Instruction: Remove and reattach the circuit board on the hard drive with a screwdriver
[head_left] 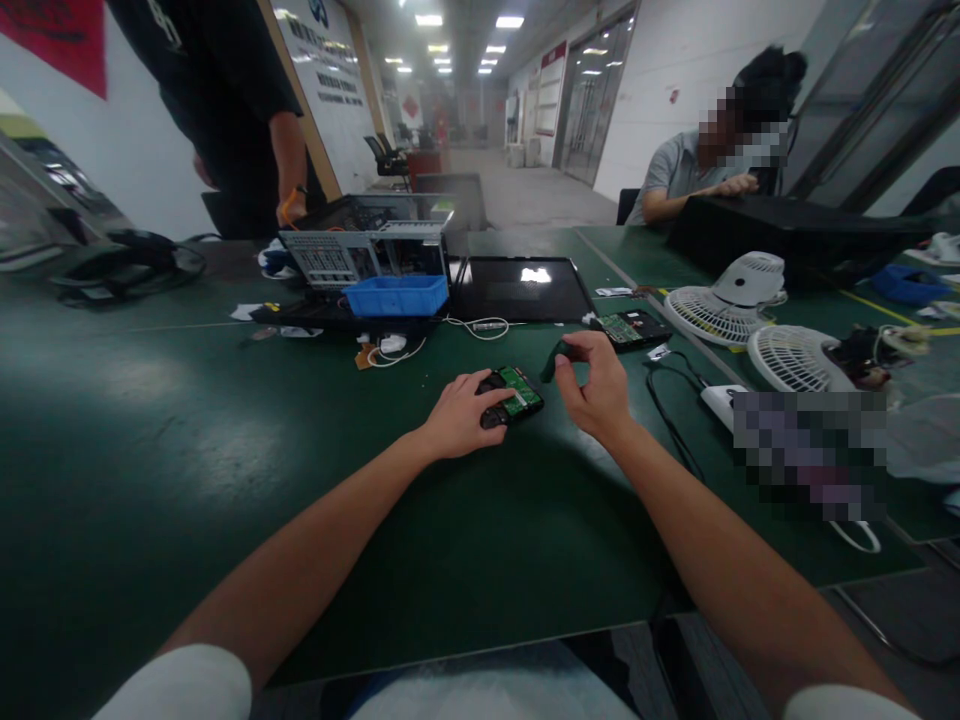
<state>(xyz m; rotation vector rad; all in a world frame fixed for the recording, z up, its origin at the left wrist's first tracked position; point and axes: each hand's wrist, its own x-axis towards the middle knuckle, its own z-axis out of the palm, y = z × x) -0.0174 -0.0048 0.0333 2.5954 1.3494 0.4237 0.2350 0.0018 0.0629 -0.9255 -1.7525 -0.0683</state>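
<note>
A hard drive (520, 388) with a green circuit board facing up lies on the green tabletop. My left hand (466, 418) grips its left end, thumb along the near side and fingers reaching over the top. Just right of the drive, my right hand (596, 385) is raised above the table and pinches a small dark green piece (554, 361) between thumb and fingers; its exact kind cannot be made out. Behind my right hand lies a second hard drive (634, 328), also board side up.
An open computer case (337, 262) stands at the back with a blue bin (397, 296) in front. Beside it lies a dark flat panel (521, 288). White fans (720, 300) and a power strip (724, 402) with cables sit right. Two people are across the table, one near a black case (780, 230).
</note>
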